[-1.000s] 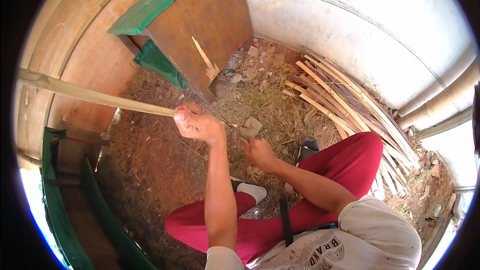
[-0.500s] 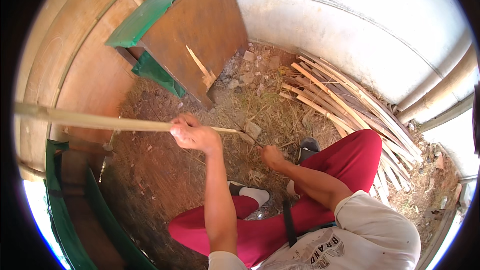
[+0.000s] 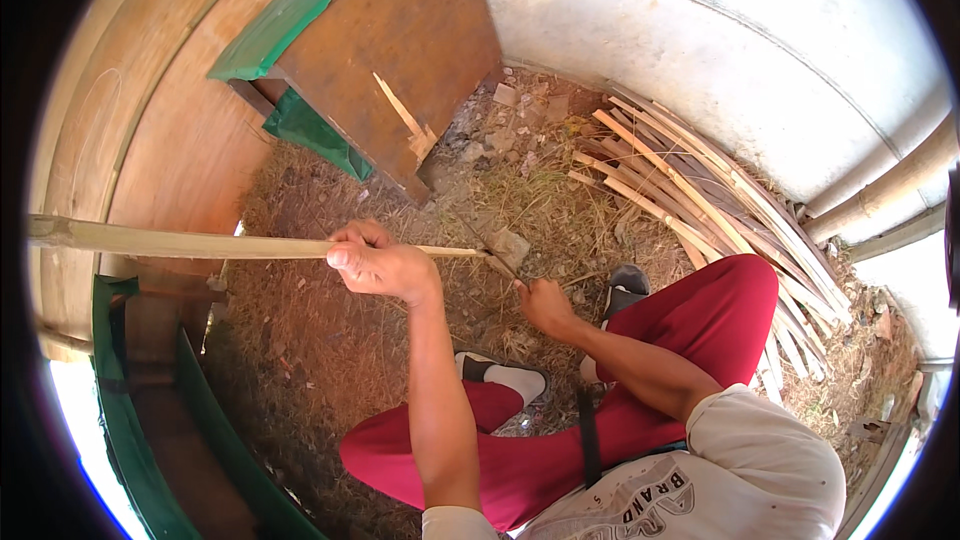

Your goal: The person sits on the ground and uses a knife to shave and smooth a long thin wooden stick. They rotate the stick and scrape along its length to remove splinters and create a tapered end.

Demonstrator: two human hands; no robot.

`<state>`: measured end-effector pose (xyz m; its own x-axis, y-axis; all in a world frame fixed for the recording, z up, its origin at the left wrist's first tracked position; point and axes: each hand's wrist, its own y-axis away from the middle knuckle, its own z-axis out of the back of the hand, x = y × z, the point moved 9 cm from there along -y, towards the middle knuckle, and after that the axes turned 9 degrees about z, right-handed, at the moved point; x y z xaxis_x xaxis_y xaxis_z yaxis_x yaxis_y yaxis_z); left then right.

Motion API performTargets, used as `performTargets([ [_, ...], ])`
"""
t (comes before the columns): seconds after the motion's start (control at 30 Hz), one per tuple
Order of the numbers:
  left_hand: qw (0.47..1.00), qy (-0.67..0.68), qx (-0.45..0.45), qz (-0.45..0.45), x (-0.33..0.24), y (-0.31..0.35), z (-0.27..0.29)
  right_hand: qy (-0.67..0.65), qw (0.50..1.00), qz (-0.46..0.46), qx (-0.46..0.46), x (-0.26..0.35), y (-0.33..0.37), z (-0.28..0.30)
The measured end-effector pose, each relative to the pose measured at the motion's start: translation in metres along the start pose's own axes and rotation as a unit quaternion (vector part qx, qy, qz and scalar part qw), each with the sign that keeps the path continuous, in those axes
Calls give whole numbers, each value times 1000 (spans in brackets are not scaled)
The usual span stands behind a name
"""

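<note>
A long, pale bamboo strip (image 3: 200, 241) runs almost level from the left side of the view toward the middle. My left hand (image 3: 388, 267) is closed around it, with the short end sticking out to the right of my fist. At that end lies the thin dark blade of a knife (image 3: 497, 258), crossing the strip at a slant and apparently touching it. The knife's handle is mostly hidden inside my right hand (image 3: 546, 307), which grips it in front of my bent knee.
Many split bamboo strips (image 3: 690, 195) lie piled at the right by the white wall (image 3: 700, 30). A brown wooden box (image 3: 390, 60) with a green cover stands ahead. Green-edged boards (image 3: 185, 410) are at lower left. Dry grass and stones cover the ground.
My right hand and the knife have shifted slightly up and closer to the strip's end. Both hands keep their holds, and the whole view has moved a little.
</note>
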<state>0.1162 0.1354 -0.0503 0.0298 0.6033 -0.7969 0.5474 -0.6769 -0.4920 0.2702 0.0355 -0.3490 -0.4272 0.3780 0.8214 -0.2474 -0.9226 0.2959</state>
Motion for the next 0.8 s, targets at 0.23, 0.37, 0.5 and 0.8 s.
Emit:
performTargets([
  [0.23,999,-30,-4,12,9,-11,6,49,994,87,-47,-2,24,-6],
  [0.37,999,-37,-32,13,7,-17,13,126,991,43,10,-93,12,-13],
  [0.5,998,-52,-33,9,6,-20,24,102,995,-11,19,-99,3,-10],
  [0.8,998,19,14,54,12,-23,22,36,997,53,-38,-39,16,-9],
])
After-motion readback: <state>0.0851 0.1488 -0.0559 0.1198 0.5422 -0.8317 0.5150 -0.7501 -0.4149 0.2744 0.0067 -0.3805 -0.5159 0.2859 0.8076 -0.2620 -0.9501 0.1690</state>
